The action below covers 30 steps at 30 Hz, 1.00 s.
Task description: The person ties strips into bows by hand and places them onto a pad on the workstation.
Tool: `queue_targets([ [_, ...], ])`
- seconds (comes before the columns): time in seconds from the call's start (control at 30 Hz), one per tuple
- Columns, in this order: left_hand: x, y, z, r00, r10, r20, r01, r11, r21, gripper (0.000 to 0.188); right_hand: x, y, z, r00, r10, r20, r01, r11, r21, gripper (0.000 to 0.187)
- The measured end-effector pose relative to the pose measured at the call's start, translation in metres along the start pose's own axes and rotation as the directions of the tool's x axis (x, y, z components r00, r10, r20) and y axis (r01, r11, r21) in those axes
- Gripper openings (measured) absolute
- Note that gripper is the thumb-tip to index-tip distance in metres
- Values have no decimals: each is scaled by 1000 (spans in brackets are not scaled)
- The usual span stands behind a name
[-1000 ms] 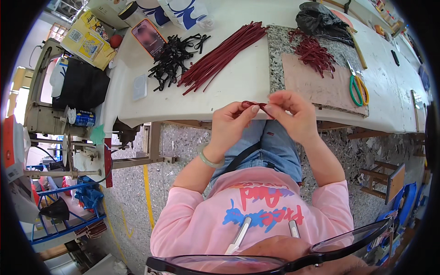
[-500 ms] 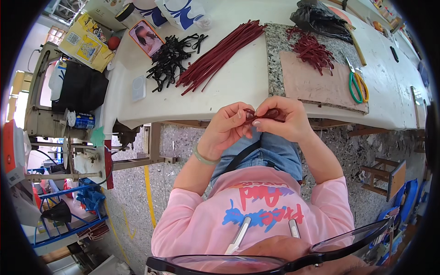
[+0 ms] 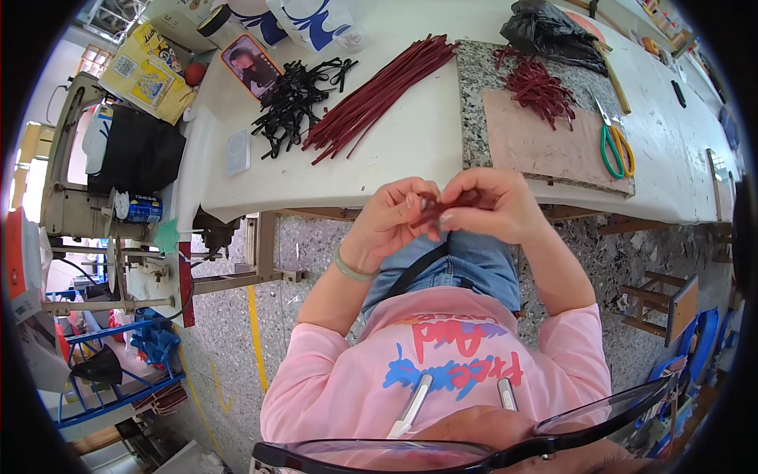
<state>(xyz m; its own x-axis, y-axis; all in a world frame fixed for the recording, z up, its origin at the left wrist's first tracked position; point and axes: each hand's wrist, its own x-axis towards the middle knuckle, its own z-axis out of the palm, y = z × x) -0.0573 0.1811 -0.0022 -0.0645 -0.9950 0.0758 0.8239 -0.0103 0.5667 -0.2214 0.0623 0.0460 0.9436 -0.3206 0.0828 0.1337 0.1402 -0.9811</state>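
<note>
Just off the table's near edge, both hands are raised over my lap, working on a dark red strip (image 3: 464, 201). My left hand (image 3: 387, 221) is closed, thumb and fingertips pinching one part of the strip. Facing it, my right hand (image 3: 497, 205) is also closed, its curled fingers round the other part. The fingertips are slightly blurred, and they hide much of the strip's shape. Beyond the hands lies a long bundle of dark red strips (image 3: 383, 95). Left of that is a tangled heap of black strips (image 3: 292, 103).
A granite slab (image 3: 472, 118) on the table bears a pinkish sheet (image 3: 521, 142), a pile of short dark red pieces (image 3: 541, 87), a black plastic bag (image 3: 549, 35) and scissors (image 3: 613, 150) with green and yellow handles. A phone (image 3: 251, 67) leans at the back left. A wooden stool (image 3: 663, 304) stands right.
My right hand has shifted slightly, its fingers changing their hold on the strip. Both hands stay close together. The picture on the phone screen differs.
</note>
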Motion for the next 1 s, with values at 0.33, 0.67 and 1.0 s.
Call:
queue_targets([
  [0.33,6,0,25,900,248,-358,0,822,570,14,3,-7,-15,975,171,-142,-155,981,116,25],
  [0.67,14,-7,23,813,393,-430,58,680,731,15,2,9,-18,951,113,-287,-122,992,-15,31],
  [1.0,19,0,13,855,262,-448,98,767,634,21,6,18,-31,933,137,-334,-149,989,-11,27],
])
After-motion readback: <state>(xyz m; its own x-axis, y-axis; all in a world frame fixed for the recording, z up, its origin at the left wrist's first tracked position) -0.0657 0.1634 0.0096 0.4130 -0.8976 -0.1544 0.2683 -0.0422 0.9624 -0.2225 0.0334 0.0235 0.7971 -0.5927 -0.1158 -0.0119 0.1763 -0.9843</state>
